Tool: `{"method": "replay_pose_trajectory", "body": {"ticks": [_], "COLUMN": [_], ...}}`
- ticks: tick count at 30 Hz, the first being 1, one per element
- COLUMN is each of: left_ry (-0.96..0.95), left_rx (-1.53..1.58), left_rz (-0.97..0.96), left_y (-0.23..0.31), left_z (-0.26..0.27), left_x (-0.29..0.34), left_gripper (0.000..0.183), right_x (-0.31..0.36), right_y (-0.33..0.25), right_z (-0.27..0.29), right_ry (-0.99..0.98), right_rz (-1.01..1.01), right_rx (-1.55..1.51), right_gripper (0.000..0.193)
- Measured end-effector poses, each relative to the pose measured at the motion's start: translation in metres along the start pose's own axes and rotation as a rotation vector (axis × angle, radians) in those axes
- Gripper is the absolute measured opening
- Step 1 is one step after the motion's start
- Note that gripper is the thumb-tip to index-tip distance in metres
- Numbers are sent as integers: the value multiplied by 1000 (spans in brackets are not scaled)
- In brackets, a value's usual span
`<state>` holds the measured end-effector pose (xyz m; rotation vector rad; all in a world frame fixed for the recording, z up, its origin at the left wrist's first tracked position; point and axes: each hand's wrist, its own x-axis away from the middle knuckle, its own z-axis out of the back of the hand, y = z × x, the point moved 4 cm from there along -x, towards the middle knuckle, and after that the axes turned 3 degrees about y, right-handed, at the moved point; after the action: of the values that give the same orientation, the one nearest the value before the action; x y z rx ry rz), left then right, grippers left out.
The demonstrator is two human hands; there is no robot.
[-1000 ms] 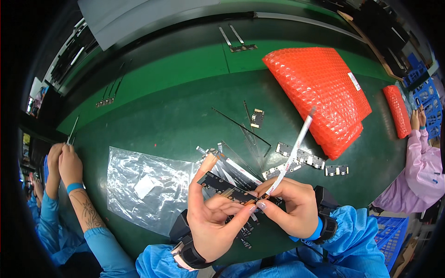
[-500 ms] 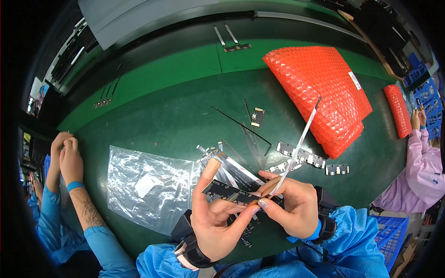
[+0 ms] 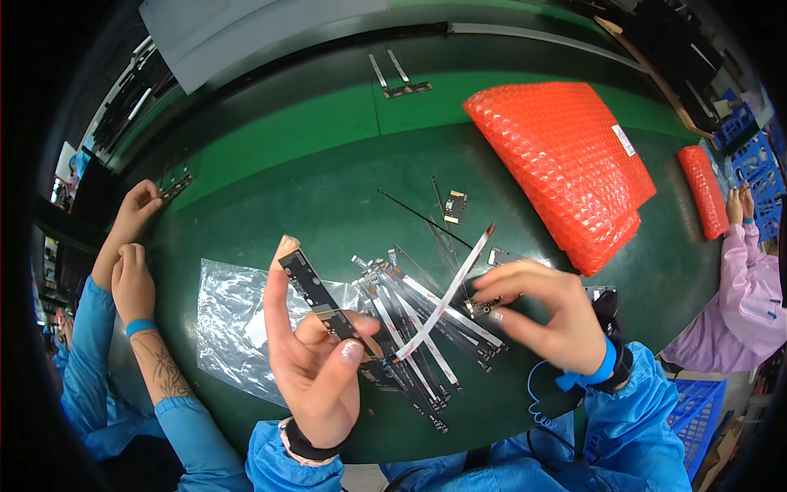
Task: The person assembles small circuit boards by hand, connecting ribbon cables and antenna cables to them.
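My left hand (image 3: 316, 369) pinches a long black circuit board (image 3: 316, 295), tilted up toward the left. From the board's lower end a white flat ribbon cable (image 3: 447, 299) slants up to the right. My right hand (image 3: 553, 316) is off the board, with thumb and fingers apart over the small circuit boards (image 3: 482, 308) to the right. Whether its fingertips touch one of them is hard to see. Between and below both hands lies a loose pile of black and white ribbon cables (image 3: 410, 316).
A clear plastic bag (image 3: 225, 328) lies left of the pile. A big red bubble-wrap package (image 3: 566, 172) fills the right rear. One board with two cables (image 3: 407, 88) lies at the back. A co-worker's hand (image 3: 139, 205) holds another board at left; a person in pink (image 3: 742, 295) sits right.
My right hand has left the board and moved right toward the small boards. The left hand has shifted left and tilted its board more upright. At left, a co-worker's hand has reached a board.
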<state>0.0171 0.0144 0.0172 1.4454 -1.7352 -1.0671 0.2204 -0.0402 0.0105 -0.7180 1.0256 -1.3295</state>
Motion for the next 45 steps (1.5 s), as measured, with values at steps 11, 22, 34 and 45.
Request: {"method": "replay_pose_trajectory", "body": {"ticks": [11, 22, 34, 45], "left_ry": [-663, -511, -503, -510], "left_rx": [667, 713, 642, 644], "left_rz": [489, 356, 361, 400], "left_y": [6, 13, 13, 13], "left_z": [-8, -4, -6, -1], "left_x": [7, -1, 0, 2], "left_gripper": [86, 91, 86, 92], "right_x": [-14, -16, -52, -9], "right_y": [0, -1, 6, -12], "right_z": [-1, -36, -65, -20], "right_ry": [86, -139, 27, -283], "right_rz": [-10, -57, 63, -170], "right_rx": [319, 652, 532, 536], "right_gripper": [11, 18, 14, 15]}}
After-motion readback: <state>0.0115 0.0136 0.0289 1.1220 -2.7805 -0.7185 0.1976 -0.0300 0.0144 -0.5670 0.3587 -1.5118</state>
